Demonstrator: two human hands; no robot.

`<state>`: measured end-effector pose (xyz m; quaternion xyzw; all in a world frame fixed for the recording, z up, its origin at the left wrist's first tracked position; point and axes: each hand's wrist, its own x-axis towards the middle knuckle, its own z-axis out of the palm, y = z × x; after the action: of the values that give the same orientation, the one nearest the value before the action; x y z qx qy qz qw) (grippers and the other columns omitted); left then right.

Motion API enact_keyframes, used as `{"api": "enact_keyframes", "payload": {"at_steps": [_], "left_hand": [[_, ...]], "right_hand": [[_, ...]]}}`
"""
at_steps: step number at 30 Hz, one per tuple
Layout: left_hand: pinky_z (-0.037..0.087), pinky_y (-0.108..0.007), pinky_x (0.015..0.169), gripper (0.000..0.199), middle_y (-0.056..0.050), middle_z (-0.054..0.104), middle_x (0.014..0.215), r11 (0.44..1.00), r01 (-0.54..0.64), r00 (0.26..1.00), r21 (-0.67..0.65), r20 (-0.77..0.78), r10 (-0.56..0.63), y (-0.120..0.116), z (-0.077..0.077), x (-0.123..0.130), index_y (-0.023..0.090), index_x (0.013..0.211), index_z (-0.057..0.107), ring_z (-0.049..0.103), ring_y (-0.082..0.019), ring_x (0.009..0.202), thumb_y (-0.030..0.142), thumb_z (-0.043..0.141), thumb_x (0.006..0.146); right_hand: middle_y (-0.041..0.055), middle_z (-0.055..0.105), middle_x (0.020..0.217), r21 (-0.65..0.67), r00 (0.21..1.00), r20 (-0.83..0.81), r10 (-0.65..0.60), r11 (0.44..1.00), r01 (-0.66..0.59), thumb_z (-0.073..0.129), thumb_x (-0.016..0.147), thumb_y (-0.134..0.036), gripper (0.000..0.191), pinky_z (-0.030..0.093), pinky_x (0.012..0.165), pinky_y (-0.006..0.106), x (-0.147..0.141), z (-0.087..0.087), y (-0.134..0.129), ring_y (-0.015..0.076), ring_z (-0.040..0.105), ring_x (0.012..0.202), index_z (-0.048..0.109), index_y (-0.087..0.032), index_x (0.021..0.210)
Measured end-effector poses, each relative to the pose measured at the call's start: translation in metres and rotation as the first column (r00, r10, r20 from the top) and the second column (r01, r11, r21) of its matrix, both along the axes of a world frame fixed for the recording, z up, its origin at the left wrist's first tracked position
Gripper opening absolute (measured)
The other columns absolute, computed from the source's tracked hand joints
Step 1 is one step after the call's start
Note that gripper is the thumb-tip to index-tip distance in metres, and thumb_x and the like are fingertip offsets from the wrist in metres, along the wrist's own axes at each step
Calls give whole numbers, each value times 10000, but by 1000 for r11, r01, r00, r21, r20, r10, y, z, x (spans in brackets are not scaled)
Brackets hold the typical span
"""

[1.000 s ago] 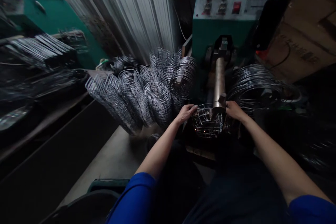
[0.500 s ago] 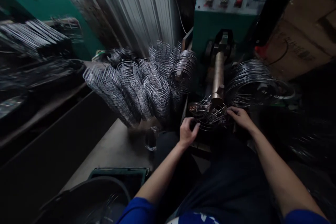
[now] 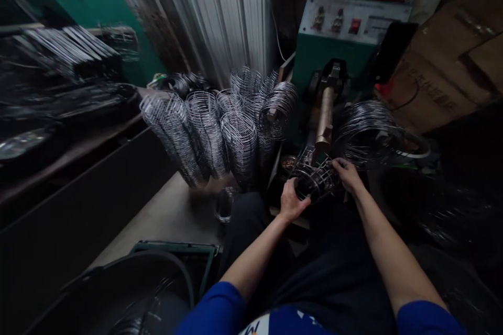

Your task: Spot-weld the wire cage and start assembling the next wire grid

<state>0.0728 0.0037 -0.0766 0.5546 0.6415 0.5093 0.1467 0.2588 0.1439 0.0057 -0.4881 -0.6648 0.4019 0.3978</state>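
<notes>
Fingers (image 3: 302,200) of your left hand (image 3: 291,202): curled round the lower left rim of the wire basket (image 3: 315,177), holding it.
Fingers (image 3: 338,166) of your right hand (image 3: 347,175): closed over the basket's upper right edge, holding it from the other side.
Wire basket: small, round, tilted, held between both hands just below the tip of the brass-coloured rod (image 3: 324,119), touching or nearly touching it; which one cannot be told.
Rod: sticks out toward you from the green machine (image 3: 337,47), whose grey panel carries two switches and a red button.
Right of the rod: coil of dark wire (image 3: 367,130), just beside your right hand.
Left of the rod: rows of stacked wire hoops (image 3: 220,131), leaning on a grey bench (image 3: 165,220).
Far right: cardboard boxes (image 3: 444,63).
Lower left: dark round tub (image 3: 118,298) over a green crate (image 3: 176,251).
</notes>
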Motion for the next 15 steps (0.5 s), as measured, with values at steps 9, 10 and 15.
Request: {"api": "enact_keyframes", "payload": {"at_steps": [9,10,15], "left_hand": [[478,-451,1149,889,-189,583,1424,768,-622,757,-152,-368,540,-65,34,-267,123,1519,398,552,-340,1360,455,778,787],[487,-438,1138,898,-189,569,1445,695,-663,736,-280,-416,534,-71,23,-285,130,1536,380,542,-338,1372,457,769,796],[546,-440,1037,808,-195,564,1454,386,-625,769,-678,-451,454,-79,-67,-296,181,1480,471,552,-353,1359,456,785,789]], "right_hand": [[39,647,824,-99,999,-24,-45,994,43,827,703,-588,374,463,687,353,-6,21,-35,240,584,758,725,-250,826],[44,642,815,-129,996,-34,-83,989,78,858,673,-558,349,461,664,361,-7,20,-40,240,580,734,728,-263,806],[76,640,822,-347,972,-50,-229,917,198,903,599,-546,333,503,570,394,-15,24,-76,254,606,665,719,-325,766]]}}
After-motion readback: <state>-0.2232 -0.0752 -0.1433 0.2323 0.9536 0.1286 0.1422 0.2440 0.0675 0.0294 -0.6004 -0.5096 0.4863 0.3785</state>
